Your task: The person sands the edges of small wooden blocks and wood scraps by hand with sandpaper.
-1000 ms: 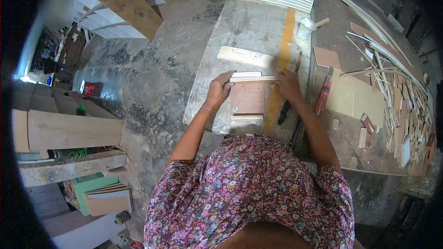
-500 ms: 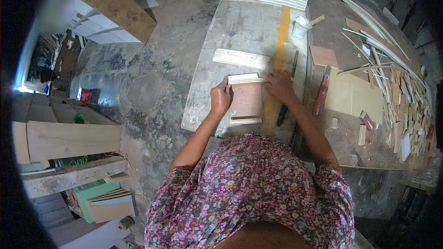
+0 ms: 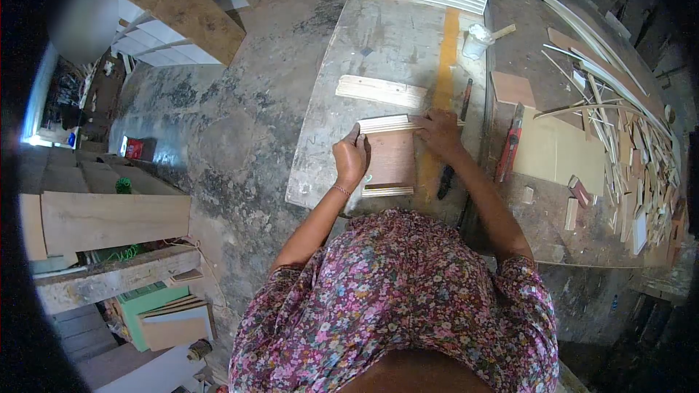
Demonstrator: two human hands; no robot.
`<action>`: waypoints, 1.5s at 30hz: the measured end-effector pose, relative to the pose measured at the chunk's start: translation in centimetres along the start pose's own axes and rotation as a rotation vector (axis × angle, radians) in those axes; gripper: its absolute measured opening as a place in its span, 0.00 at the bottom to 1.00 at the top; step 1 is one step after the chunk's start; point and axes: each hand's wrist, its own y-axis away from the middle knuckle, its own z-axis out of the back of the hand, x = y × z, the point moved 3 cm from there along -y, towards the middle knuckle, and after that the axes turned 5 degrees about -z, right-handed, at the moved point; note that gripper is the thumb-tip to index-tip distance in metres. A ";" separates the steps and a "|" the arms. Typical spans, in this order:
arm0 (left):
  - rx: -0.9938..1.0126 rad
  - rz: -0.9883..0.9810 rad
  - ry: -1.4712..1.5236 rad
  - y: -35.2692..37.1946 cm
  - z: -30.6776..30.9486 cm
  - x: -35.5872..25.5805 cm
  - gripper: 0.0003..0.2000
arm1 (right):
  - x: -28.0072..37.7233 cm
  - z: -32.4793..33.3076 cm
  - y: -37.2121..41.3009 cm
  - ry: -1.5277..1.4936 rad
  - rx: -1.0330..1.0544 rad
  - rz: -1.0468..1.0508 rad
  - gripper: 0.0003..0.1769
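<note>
Left hand (image 3: 351,159) slides off the pale strip (image 3: 386,124) to grip the wooden panel (image 3: 391,160) at its left side, right hand (image 3: 439,133) stays pressed flat on the strip's end, all by the near edge of the surface (image 3: 342,44).

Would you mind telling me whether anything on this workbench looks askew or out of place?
Nothing looks damaged or spilled. The heap of offcuts at the right of the bench lies in a jumble, and the loose plank beyond the panel that the left hand grips sits slightly slanted.
</note>
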 end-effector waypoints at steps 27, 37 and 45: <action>-0.123 -0.081 0.149 0.7 1.1 1.7 0.14 | 1.1 6.1 1.7 -0.257 -0.102 -0.305 0.15; -0.020 -0.029 0.140 2.0 -0.1 3.4 0.12 | 6.3 3.6 6.2 -0.113 0.091 -0.736 0.14; 0.160 0.058 0.159 3.2 0.4 3.9 0.13 | 7.3 2.7 8.0 -0.192 0.127 -0.838 0.17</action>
